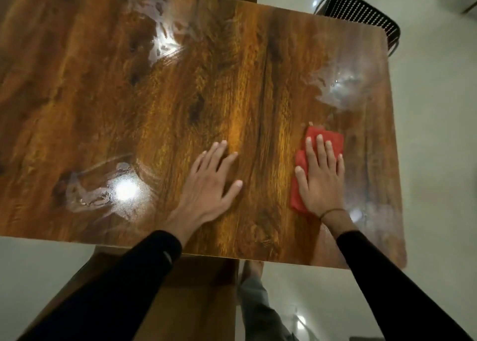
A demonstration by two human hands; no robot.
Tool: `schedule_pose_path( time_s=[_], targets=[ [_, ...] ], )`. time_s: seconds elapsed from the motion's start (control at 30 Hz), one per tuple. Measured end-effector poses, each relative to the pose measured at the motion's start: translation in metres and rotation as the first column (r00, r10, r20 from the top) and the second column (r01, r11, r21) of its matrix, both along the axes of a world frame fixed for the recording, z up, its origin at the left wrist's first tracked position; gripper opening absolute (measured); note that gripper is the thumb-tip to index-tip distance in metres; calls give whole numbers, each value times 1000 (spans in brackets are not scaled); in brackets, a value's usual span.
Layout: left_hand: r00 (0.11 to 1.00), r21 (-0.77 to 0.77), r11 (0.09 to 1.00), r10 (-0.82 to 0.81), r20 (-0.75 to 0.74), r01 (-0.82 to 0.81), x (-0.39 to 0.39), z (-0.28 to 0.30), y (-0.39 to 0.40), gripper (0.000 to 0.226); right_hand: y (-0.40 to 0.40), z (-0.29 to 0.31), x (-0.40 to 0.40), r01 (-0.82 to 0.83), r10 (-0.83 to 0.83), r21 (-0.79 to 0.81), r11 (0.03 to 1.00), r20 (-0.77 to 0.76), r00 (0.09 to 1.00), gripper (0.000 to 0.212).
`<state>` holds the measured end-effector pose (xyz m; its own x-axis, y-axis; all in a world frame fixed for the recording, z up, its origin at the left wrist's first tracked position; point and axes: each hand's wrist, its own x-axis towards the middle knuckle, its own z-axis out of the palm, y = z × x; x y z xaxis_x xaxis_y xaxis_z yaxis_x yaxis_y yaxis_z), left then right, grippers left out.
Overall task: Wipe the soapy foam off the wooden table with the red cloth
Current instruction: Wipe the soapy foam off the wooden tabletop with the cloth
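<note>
The wooden desk [180,95] fills most of the view, its glossy grain catching ceiling lights. Three smears of soapy foam are seen on it: one patch [338,88] just ahead of the right hand, one [98,188] well to the left of the left hand near the front edge, and a third [160,26] far ahead of the left hand. A pale tiled floor [438,134] is seen around the desk, and a black slatted chair [361,13] is placed beyond the far right corner. Black sleeves [387,276] are worn on both arms.

The red cloth [299,186], folded, is pressed flat to the desk under the right hand [322,180], whose fingers are laid straight and spread on it. The left hand [211,178] is rested flat on bare wood, fingers spread, nothing held, seemingly as a brace.

The wiping step is judged to be under way, with much foam left. The next move seems to call for the cloth to be pushed forward through the near patch under steady pressure, then carried across to the left-hand smears.
</note>
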<state>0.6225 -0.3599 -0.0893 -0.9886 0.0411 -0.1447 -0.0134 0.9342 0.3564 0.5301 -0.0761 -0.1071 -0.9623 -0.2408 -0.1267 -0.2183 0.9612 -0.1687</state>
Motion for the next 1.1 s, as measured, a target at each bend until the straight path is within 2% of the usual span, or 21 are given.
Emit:
schedule_pose_path(
  time_s=[0.07, 0.17, 0.3, 0.37, 0.53, 0.67, 0.8, 0.93, 1.1],
  targets=[
    [999, -56, 998, -18, -34, 16, -8, -9, 21, 77, -17, 0, -23, 28, -28, 14, 1000, -5, 1000, 78],
    [995, -104, 995, -17, -97, 7, -9, -20, 23, 76, -42, 1, -26, -70, 72, 35, 997, -39, 997, 78],
    [992, -132, 991, -23, -124, 6, -8, -18, 26, 76, -47, 4, 22, -269, 267, -27, 963, -56, 962, 78],
    [993, -138, 990, -14, -119, -3, -9, -15, 28, 76, -30, 4, 56, -309, 306, -67, 949, -45, 951, 78],
    [994, -128, 992, -12, -108, -2, -10, -16, 28, 76, 59, -1, 88, -193, 192, -32, 981, -24, 981, 78],
    [992, -126, 992, -15, -122, -1, -11, -17, 28, 75, 106, 1, 41, -52, 52, -6, 999, -11, 999, 76],
    [993, -113, 994, -1, -115, -12, -12, -13, 32, 75, 91, 1, -26, 25, -25, 24, 999, -20, 999, 76],
    [995, -94, 995, 12, -97, -21, -13, -4, 38, 76, 44, 4, -32, -83, 84, 31, 996, -46, 995, 78],
    [998, -104, 995, 2, -69, -9, -15, 4, 46, 79, 55, 3, 51, -290, 289, -80, 954, -18, 957, 78]
  ],
)
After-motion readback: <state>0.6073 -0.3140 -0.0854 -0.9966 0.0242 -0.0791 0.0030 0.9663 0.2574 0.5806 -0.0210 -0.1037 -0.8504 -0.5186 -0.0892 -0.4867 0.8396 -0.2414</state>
